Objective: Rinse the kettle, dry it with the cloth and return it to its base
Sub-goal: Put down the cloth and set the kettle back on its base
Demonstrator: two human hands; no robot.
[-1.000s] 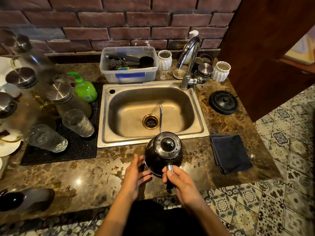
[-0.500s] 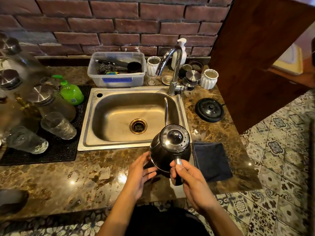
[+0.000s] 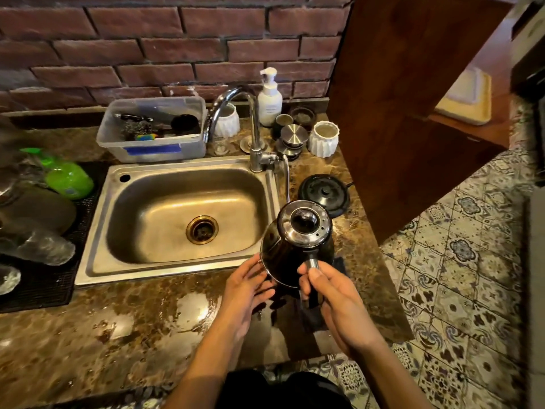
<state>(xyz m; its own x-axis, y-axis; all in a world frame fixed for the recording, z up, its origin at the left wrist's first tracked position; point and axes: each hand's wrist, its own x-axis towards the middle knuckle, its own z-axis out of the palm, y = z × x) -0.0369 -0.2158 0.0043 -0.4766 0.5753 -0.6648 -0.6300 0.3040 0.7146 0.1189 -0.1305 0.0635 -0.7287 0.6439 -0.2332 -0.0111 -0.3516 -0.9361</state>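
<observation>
Rightward now, kettle (image 3: 295, 246) held over marble counter (image 3: 132, 335) beside base (image 3: 324, 191).

A home kitchen is shown: a steel sink (image 3: 188, 222) with a curved tap (image 3: 253, 128) is set into a brown marble counter (image 3: 118, 335) against a brick wall (image 3: 165, 45). Glasses (image 3: 44, 246) are laid on a black draining mat (image 3: 35, 290), and patterned tiles (image 3: 460, 276) are seen on the floor.
</observation>
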